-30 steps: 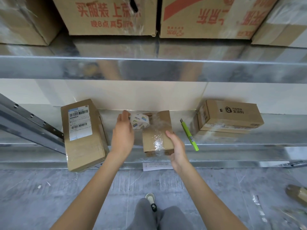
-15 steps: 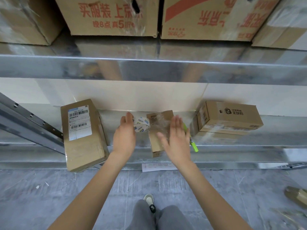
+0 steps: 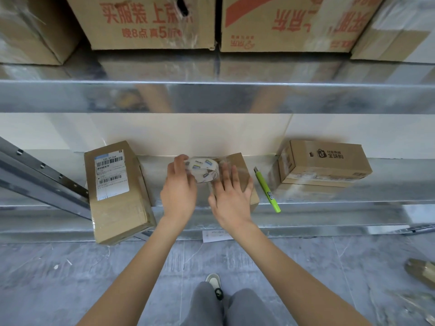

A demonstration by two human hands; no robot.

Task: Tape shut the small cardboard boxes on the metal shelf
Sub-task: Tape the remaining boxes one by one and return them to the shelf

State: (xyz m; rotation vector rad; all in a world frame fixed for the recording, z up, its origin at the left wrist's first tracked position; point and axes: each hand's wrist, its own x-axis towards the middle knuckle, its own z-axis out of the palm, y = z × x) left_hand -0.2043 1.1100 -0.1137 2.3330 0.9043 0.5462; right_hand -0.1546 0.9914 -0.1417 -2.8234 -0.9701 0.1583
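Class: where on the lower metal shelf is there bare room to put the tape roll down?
Bare shelf shows right of the green cutter, before the logo box. The strip between labelled box and left hand is narrow. The middle is crowded: both hands, tape roll, small box.

Left hand [image 3: 179, 191] curled, right hand [image 3: 231, 196] flat

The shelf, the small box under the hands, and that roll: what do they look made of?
Shelf: apparently bare sheet metal, dull silver, with blurred reflections of the boxes. Small box: brown cardboard, matte, with glossy clear film across its top. Roll: seemingly clear plastic tape, see-through and shiny, on a printed core.
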